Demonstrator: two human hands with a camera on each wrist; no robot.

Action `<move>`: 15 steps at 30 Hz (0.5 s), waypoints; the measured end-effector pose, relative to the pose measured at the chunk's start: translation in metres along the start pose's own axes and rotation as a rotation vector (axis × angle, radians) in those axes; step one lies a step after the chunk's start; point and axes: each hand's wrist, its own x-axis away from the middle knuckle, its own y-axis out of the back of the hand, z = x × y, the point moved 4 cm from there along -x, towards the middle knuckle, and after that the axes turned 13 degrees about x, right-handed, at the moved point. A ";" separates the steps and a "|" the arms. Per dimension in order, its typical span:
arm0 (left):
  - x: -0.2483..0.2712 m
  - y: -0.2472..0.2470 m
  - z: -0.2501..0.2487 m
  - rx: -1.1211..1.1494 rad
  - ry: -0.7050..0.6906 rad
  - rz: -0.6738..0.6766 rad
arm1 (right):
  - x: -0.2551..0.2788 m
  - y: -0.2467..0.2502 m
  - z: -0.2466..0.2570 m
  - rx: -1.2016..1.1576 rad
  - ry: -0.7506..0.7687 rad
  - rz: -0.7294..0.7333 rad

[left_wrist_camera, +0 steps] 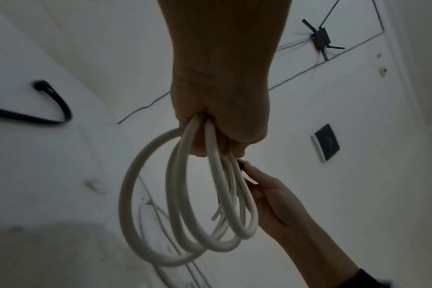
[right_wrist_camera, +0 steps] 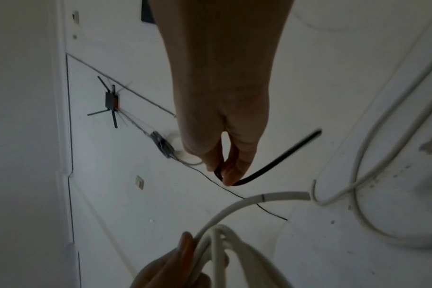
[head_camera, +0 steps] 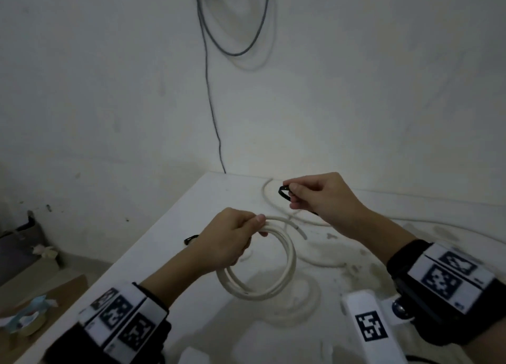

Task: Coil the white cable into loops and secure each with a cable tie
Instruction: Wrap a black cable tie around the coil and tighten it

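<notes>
Above table (head_camera: 169, 226), coil (head_camera: 262, 268) in left hand (head_camera: 232, 240)

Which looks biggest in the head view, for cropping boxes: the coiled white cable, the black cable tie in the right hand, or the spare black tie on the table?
1. Coiled white cable.
2. and 3. Black cable tie and spare black tie: both small, partly hidden, unranked.
</notes>
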 end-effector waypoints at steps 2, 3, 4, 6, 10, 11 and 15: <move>-0.007 -0.018 -0.019 -0.130 -0.121 0.015 | 0.010 0.019 0.000 -0.071 -0.039 -0.037; -0.010 -0.028 -0.028 -0.206 -0.185 0.036 | 0.015 0.028 0.000 -0.117 -0.065 -0.045; -0.012 -0.039 -0.036 -0.280 -0.240 0.064 | 0.021 0.037 0.000 -0.166 -0.099 -0.053; -0.016 -0.062 -0.048 -0.443 -0.328 0.116 | 0.032 0.054 0.000 -0.259 -0.163 -0.076; -0.026 -0.096 -0.065 -0.768 -0.453 0.139 | 0.052 0.082 -0.002 -0.357 -0.275 -0.130; -0.028 -0.102 -0.068 -0.828 -0.482 0.143 | 0.056 0.088 -0.003 -0.382 -0.299 -0.138; -0.030 -0.121 -0.074 -0.977 -0.592 0.174 | 0.067 0.112 -0.007 -0.517 -0.323 -0.205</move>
